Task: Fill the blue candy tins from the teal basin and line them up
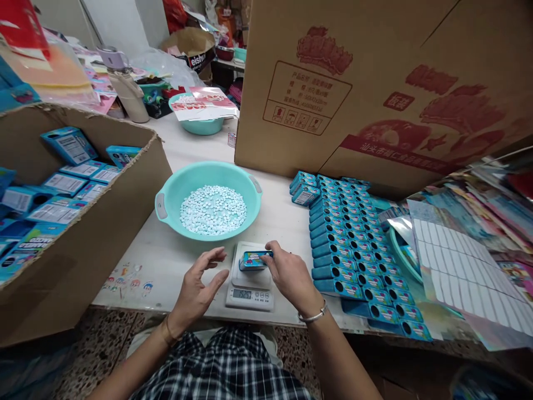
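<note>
A small blue box lies on a white digital scale at the table's front edge. My right hand pinches the box's right end with fingers closed on it. My left hand hovers just left of the scale, fingers curled apart and holding nothing. Behind the scale stands a teal basin holding a heap of small white tablets.
Rows of matching blue boxes lie stacked to the right, beside white label sheets. A cardboard carton of blue boxes stands at left. A large printed carton blocks the back right. A second teal bowl sits farther back.
</note>
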Demonstrator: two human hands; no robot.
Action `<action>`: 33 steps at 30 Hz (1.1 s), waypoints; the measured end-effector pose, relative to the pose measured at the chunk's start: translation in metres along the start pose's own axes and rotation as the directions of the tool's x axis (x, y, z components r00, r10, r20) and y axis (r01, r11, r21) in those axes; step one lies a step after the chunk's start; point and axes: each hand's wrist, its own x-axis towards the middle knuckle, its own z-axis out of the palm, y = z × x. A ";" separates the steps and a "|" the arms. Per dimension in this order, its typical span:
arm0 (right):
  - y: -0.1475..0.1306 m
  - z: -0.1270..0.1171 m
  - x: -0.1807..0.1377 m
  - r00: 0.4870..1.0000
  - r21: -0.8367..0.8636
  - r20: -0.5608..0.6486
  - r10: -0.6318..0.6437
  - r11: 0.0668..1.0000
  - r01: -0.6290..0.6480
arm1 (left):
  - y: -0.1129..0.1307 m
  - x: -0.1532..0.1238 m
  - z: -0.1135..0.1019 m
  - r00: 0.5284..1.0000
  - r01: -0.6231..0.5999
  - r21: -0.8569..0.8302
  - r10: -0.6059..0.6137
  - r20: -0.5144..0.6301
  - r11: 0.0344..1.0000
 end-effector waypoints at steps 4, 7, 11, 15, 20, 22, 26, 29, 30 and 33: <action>-0.001 -0.008 -0.001 1.000 0.040 0.027 -0.014 0.999 0.013 | -0.005 -0.002 -0.001 0.999 0.035 -0.012 -0.034 0.006 0.999; -0.004 -0.014 -0.003 1.000 0.137 -0.007 0.000 0.991 0.001 | -0.008 -0.003 -0.001 0.999 0.042 -0.020 -0.042 -0.001 0.999; -0.009 -0.012 -0.003 0.999 0.095 -0.030 0.010 0.995 -0.007 | -0.010 -0.002 -0.002 0.999 0.053 -0.030 -0.053 -0.010 0.998; -0.011 -0.004 0.000 1.000 -0.097 0.017 0.008 0.995 -0.006 | -0.013 -0.003 -0.002 0.998 0.061 -0.031 -0.061 -0.016 0.998; -0.004 -0.010 0.000 1.000 -0.020 0.004 -0.018 1.000 0.018 | -0.014 -0.004 -0.003 0.997 0.070 -0.028 -0.070 -0.018 0.997; 0.003 -0.020 -0.001 0.997 0.150 -0.070 0.010 0.989 0.001 | -0.014 -0.003 -0.004 0.997 0.071 -0.031 -0.071 -0.019 0.997; 0.027 -0.031 -0.007 0.919 0.625 -0.300 0.255 0.780 -0.012 | -0.012 -0.002 -0.006 0.998 0.059 -0.029 -0.060 -0.023 0.998; 0.048 -0.021 -0.014 0.859 0.940 -0.219 0.462 0.336 0.059 | -0.008 0.000 -0.007 0.998 0.062 -0.022 -0.062 -0.017 0.998; 0.054 -0.014 -0.018 0.856 0.983 -0.153 0.493 0.164 0.082 | -0.006 0.001 -0.008 0.998 0.062 -0.019 -0.062 -0.013 0.998; 0.068 0.009 -0.029 0.864 0.953 0.047 0.501 -0.280 0.111 | 0.001 0.004 -0.008 0.999 0.040 0.001 -0.040 -0.002 0.999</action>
